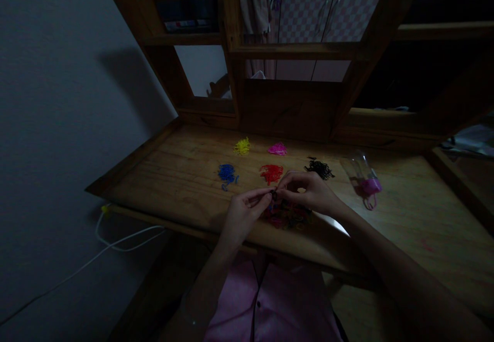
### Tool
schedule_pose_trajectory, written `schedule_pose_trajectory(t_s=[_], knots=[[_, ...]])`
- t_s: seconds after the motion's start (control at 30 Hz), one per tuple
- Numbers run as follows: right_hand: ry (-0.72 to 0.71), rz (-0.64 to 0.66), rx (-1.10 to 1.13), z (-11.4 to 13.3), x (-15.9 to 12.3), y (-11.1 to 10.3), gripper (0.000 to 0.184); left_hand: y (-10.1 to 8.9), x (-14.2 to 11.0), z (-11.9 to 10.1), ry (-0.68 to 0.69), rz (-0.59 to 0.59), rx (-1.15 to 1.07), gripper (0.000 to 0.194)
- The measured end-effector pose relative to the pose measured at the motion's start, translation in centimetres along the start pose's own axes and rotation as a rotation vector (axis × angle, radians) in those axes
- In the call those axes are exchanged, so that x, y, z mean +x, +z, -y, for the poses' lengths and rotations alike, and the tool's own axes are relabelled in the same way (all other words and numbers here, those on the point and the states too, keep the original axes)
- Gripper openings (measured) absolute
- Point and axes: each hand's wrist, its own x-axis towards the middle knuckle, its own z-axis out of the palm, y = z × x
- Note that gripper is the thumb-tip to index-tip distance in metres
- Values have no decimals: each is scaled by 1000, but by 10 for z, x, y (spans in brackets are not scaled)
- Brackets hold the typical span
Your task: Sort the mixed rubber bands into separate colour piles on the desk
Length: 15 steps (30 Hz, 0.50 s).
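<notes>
Pink shirt (235,303) cloth with dark edging lies closest, at 6 o'clock from the meeting fingertips, the centre of this clock. Farthest left, a plain wall (57,100) rises at 10 o'clock, and a white cord (127,241) loops by the desk's edge at 8 o'clock. On the wooden desk (154,177), a blue pile (226,173) of small bands sits at 10 o'clock, with a yellow pile (242,147) farther back at 11. The left hand (247,210) comes in from 7 o'clock, its thumb and forefinger closed on 1 small dark band (274,194), right at the centre. At 12 o'clock lies a red pile (271,173), and behind it a pink pile (278,149). Just beneath the hands, towards 5 o'clock, is a mixed pile (285,217) of several colours, partly hidden. The right hand (311,190) reaches in from 3 o'clock, thumb and forefinger pinched on the same band. Just beyond it, a black pile (319,169) rests at 2 o'clock. Rightmost on the desk, a clear bottle (358,163) with a pink cap (371,185) lies at 3 o'clock.
</notes>
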Motion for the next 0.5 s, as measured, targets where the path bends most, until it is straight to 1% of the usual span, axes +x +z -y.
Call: schedule_pose_trajectory(t_s=[0.17, 0.27, 0.5], knots=[[12, -5, -10, 1, 1, 0, 26, 0, 0, -1, -9, -13, 26, 32], [14, -12, -2, 1, 1, 0, 26, 0, -1, -2, 0, 2, 25, 32], [60, -3, 57, 0, 2, 0, 28, 1, -2, -4, 4, 8, 16, 25]])
